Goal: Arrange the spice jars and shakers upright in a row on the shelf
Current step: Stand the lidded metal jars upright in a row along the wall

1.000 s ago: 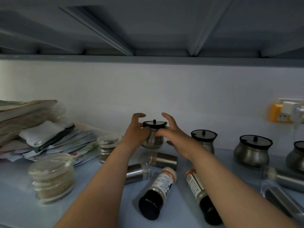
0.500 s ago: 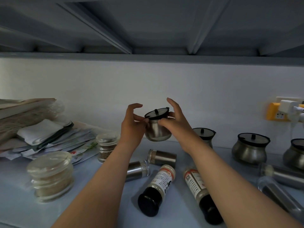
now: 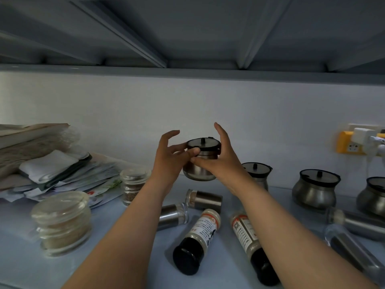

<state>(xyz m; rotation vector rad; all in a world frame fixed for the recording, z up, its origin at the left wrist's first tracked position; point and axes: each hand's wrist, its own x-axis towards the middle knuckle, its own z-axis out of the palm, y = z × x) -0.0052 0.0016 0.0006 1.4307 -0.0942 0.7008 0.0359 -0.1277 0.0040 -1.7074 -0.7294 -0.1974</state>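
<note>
Progress is early, by my reading. Both hands hold one steel pot-bellied jar (image 3: 199, 163) clear of the shelf (image 3: 129, 265), roughly level, lid on; left hand (image 3: 169, 161) has its grip closed on the jar's left side with thumb at the rim, right hand (image 3: 220, 161) closed on the right side, upper fingers splayed free. Upright along the back wall: three similar steel jars (image 3: 257, 176) (image 3: 315, 189) (image 3: 373, 197), loosely in line. Left side holds two glass jars (image 3: 61, 223) (image 3: 134, 184), upright but off any row. Lying on their sides: two short steel shakers (image 3: 174, 215) (image 3: 204, 200), two labelled bottles with black caps (image 3: 196, 240) (image 3: 253, 249), two long shakers at right (image 3: 358, 223) (image 3: 354, 249). Left to do: set the held jar down in line, stand six fallen pieces.
</note>
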